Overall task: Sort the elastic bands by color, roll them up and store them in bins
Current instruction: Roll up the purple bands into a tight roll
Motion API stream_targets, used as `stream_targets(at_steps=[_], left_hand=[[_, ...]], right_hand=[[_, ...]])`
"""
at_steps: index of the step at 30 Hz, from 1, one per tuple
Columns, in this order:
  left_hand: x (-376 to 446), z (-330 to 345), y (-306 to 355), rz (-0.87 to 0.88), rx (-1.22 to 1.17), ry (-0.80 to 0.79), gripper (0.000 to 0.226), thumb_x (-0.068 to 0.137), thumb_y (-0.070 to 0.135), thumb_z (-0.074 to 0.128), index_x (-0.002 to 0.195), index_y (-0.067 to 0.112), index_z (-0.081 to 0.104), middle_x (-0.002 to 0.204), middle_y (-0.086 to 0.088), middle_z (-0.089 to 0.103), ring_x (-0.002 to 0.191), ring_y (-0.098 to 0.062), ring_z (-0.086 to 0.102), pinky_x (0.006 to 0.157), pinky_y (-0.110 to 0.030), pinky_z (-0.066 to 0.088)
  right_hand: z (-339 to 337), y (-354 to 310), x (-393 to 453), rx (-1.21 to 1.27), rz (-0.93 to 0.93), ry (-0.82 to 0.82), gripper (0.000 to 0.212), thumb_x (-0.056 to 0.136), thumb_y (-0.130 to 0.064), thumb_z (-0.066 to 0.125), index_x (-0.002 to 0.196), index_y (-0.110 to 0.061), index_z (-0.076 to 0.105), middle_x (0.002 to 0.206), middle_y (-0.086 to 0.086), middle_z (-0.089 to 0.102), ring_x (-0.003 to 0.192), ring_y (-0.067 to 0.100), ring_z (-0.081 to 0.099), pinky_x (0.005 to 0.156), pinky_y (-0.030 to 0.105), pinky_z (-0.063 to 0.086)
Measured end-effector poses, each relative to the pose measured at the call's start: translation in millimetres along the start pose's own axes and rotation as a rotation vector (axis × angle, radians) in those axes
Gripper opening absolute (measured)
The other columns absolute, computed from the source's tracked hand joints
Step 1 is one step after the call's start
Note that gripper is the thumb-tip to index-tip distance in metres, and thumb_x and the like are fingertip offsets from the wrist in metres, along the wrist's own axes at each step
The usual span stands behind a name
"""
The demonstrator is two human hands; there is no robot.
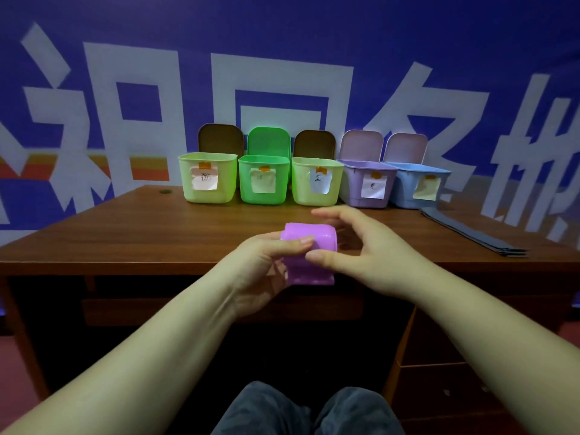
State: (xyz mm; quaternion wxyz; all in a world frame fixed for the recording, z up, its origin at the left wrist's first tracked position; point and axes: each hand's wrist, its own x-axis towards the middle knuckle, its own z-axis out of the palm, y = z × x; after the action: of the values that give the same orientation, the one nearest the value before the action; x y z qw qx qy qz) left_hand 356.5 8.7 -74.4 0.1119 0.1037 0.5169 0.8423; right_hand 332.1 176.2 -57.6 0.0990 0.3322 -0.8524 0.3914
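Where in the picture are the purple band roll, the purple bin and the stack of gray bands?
purple band roll (317,238): head view, top of the roll.
purple bin (353,186): head view, front wall left of the label.
stack of gray bands (470,233): head view, middle of the top strip.

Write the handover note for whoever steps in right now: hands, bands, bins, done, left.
Left hand: grips the purple elastic band, thumb on top.
Right hand: pinches the roll's near edge.
The band is partly rolled above the desk's front edge, its tail hanging loose.
Five open bins stand in a row at the back; the purple bin is fourth from the left. Bin contents are hidden.
Grey bands lie flat at the right.
Left: finish rolling, drop it in the purple bin, then do the grey ones.
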Motion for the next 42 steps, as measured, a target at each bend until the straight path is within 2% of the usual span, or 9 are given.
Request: stream_targets(at_steps=[3,8,14,19,25,30,33,38,42], left_hand=[[-1,0,-1,0.034,-0.007,0.013,0.030,0.068,0.003,0.060,0.097,-0.006,0.064,0.081,-0.018,0.067,0.066,-0.020,0.067,0.064,-0.034,0.060],[-1,4,-3,0.084,-0.114,-0.002,0.043,0.071,0.011,0.060,0.110,-0.008,0.060,0.104,-0.021,0.063,0.087,-0.023,0.062,0.078,-0.029,0.055],[0,5,0,0.184,-0.065,0.035,0.037,0.071,0.012,0.059,0.104,-0.006,0.061,0.095,-0.019,0.064,0.076,-0.020,0.063,0.062,-0.025,0.057],[-3,3,1,0.182,-0.053,0.007,0.040,0.071,0.012,0.059,0.108,-0.005,0.061,0.098,-0.018,0.064,0.077,-0.019,0.064,0.065,-0.023,0.056],[-3,5,3,0.162,-0.168,0.083,0.060,0.060,-0.003,0.065,0.119,0.004,0.055,0.097,-0.013,0.065,0.077,-0.020,0.063,0.068,-0.027,0.053],[3,12,3,0.110,-0.099,0.264,0.028,0.082,0.038,0.057,0.087,0.011,0.062,0.075,-0.009,0.065,0.066,-0.022,0.060,0.069,-0.034,0.049],[10,13,-3,0.232,-0.011,0.418,0.032,0.093,0.032,0.050,0.068,0.014,0.059,0.057,-0.004,0.063,0.062,-0.021,0.059,0.069,-0.034,0.048],[24,1,-4,0.394,0.138,0.610,0.025,0.093,0.018,0.047,0.071,0.013,0.056,0.078,-0.012,0.055,0.073,-0.021,0.053,0.072,-0.034,0.041],[20,5,-13,0.627,0.421,0.597,0.026,0.096,0.019,0.046,0.071,0.015,0.047,0.065,0.004,0.046,0.060,-0.008,0.042,0.062,-0.026,0.036]], right_hand=[[1,-3,-1,-0.168,-0.036,-0.008,0.050,0.074,-0.047,0.069,0.118,-0.031,0.054,0.116,-0.016,0.060,0.106,0.001,0.056,0.095,0.021,0.043],[4,-3,-1,-0.227,-0.126,0.088,0.052,0.077,-0.040,0.071,0.122,-0.027,0.050,0.121,-0.010,0.054,0.108,0.004,0.053,0.096,0.026,0.043],[11,-3,-1,-0.102,-0.225,0.150,0.051,0.071,-0.029,0.080,0.111,-0.029,0.049,0.116,-0.006,0.055,0.101,0.002,0.054,0.087,0.011,0.043],[7,1,1,-0.029,-0.111,0.109,0.060,0.062,-0.040,0.083,0.112,-0.032,0.052,0.116,-0.010,0.058,0.100,0.006,0.059,0.089,0.025,0.049],[13,1,-1,-0.152,-0.254,0.131,0.056,0.067,-0.042,0.076,0.115,-0.030,0.052,0.114,-0.013,0.058,0.100,-0.003,0.054,0.085,0.005,0.038],[28,2,-3,-0.378,-0.475,0.247,0.054,0.070,-0.025,0.074,0.119,-0.015,0.054,0.115,0.000,0.057,0.105,0.018,0.054,0.094,0.029,0.042],[36,0,0,-0.462,-0.510,0.282,0.055,0.070,-0.023,0.074,0.120,-0.013,0.054,0.115,0.005,0.057,0.104,0.024,0.055,0.094,0.034,0.041],[38,-9,6,0.129,-0.116,0.081,0.075,0.065,-0.047,0.076,0.130,-0.037,0.040,0.128,-0.013,0.049,0.116,-0.001,0.050,0.100,0.019,0.040],[42,-12,14,0.524,0.339,0.070,0.091,0.054,-0.085,0.050,0.120,-0.023,0.057,0.102,-0.007,0.066,0.096,0.011,0.062,0.082,0.032,0.049]])
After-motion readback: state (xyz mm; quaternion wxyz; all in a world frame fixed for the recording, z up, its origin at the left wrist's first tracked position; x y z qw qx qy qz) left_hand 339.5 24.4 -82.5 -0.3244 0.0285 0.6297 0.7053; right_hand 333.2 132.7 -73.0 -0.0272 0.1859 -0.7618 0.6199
